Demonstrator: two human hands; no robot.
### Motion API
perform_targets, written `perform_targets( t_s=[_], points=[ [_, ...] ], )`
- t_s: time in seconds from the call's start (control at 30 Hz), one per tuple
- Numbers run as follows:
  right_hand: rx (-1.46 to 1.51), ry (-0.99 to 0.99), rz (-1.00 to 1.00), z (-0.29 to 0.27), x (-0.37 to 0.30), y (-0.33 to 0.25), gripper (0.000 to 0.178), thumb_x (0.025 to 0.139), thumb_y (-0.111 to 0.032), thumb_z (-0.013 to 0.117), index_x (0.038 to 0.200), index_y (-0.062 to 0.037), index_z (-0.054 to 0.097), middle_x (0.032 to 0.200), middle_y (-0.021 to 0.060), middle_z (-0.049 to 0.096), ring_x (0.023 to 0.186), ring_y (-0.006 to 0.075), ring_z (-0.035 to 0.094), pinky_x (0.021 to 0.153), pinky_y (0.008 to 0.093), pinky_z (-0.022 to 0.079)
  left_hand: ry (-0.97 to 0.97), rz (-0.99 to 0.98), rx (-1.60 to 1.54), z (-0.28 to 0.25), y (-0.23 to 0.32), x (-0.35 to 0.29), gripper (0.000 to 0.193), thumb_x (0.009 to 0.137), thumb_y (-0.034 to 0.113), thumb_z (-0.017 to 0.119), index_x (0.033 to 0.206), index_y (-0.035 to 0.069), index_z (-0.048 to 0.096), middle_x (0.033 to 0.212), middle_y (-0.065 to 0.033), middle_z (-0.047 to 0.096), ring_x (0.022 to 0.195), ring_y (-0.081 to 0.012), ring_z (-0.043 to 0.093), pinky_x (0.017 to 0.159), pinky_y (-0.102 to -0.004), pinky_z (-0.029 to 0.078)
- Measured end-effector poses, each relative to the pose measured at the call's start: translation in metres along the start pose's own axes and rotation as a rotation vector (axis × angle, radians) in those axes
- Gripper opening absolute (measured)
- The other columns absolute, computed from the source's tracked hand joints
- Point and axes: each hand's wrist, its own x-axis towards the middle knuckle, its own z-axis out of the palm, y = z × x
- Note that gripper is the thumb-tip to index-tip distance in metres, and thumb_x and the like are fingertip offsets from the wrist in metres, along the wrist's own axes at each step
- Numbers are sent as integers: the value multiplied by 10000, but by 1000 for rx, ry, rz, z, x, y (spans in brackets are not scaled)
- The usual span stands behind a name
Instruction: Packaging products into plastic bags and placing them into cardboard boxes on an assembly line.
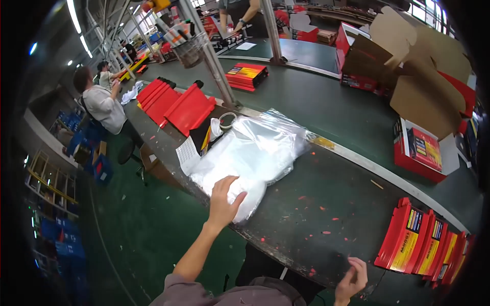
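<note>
My left hand (223,205) lies on the near edge of a stack of clear plastic bags (255,148), its thumb spread away from the fingers. The bags are flat, shiny and slightly crumpled on the dark green workbench (311,229). Over the bench's near edge at the right is my right hand (352,279), loosely curved with its fingers apart and nothing in it. Closest to it is a row of red casings (408,239) with yellow and black labels, leaning against one another. A printed paper sheet (189,157) and a roll of tape (227,120) sit beside the bags.
Red panels (190,109) stand at the back left. Beyond a metal rail, a conveyor belt (306,97) carries a red and yellow device (247,76) and open cartons (426,148). A metal post (217,71) holds a tool basket (189,52). Another person (104,104) works at the left.
</note>
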Motion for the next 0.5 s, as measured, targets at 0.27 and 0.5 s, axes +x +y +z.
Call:
perform_targets(
  t_s=[0.27,0.5],
  points=[
    [127,-388,-117,93,19,-35,173,785,83,555,917,16,643,883,156,661,798,306,654,729,332,509,-307,-27,29,102,-38,81,300,848,318,634,986,51,635,1000,-163,632,954,-342,575,794,-410,452],
    [82,-256,166,83,-5,-27,133,838,63,522,896,39,639,850,134,667,776,214,652,708,273,486,-25,-6,-251,57,-27,80,100,828,77,608,816,4,674,783,-127,653,735,-276,615,658,-336,456]
  ],
)
